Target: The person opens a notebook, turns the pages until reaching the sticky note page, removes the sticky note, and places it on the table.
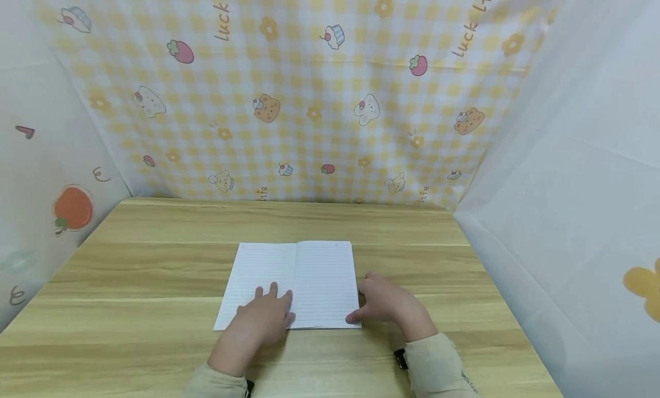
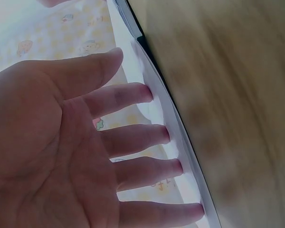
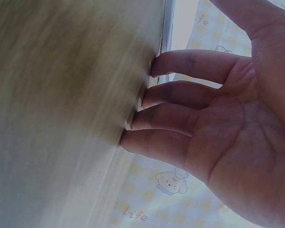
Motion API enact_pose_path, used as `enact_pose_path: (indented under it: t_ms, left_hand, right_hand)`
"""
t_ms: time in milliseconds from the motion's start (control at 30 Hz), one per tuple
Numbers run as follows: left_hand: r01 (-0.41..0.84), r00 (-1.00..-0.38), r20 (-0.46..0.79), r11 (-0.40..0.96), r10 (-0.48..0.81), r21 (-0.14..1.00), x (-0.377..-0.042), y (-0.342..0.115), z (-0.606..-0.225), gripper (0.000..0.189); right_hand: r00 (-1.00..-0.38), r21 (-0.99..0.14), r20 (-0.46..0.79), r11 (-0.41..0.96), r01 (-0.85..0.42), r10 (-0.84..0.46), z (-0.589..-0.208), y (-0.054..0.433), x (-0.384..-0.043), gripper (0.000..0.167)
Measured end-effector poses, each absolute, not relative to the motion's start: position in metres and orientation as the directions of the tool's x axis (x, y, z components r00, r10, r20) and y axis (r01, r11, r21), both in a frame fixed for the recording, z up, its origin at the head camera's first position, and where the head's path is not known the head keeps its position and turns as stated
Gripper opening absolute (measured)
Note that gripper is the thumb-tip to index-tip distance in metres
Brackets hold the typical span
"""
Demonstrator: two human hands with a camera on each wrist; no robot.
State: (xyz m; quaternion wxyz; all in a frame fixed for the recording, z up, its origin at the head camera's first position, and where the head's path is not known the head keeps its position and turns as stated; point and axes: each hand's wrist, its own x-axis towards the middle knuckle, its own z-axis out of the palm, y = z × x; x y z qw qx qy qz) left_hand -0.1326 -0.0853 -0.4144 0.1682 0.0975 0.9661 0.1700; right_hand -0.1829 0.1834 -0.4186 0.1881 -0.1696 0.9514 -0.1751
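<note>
An open notebook (image 1: pixel 325 272) with lined white pages lies flat on the wooden table, its spine running away from me. My left hand (image 1: pixel 263 318) rests on the lower part of the left page, fingers spread and straight; the left wrist view shows the fingertips (image 2: pixel 157 134) on the paper. At the right edge of the notebook is my right hand (image 1: pixel 389 303). Its thumb reaches over the lower right corner of the page, while the other fingertips (image 3: pixel 154 97) touch down along the notebook's side, in the right wrist view.
The wooden table (image 1: pixel 170 272) extends around the notebook on all sides. A yellow checked cloth (image 1: pixel 309 140) with cartoon prints hangs behind it. White sheets stand at the left and right, and beige sleeves cover both forearms.
</note>
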Motion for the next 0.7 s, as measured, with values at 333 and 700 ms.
enact_pose_path:
  t_ms: [333, 700]
  left_hand:
    - [0.124, -0.927, -0.293, 0.928, 0.234, 0.35, -0.1356, -0.0843, -0.4132, 0.054]
    - [0.103, -0.931, -0.296, 0.93, 0.215, 0.353, -0.1358, -0.0823, -0.4128, 0.062]
  right_hand:
    - [-0.875, -0.389, -0.304, 0.887, -0.247, -0.377, -0.419, 0.1817, -0.1822, 0.06]
    - [-0.881, -0.367, -0.297, 0.896, -0.251, -0.369, -0.4183, 0.1771, -0.1825, 0.05]
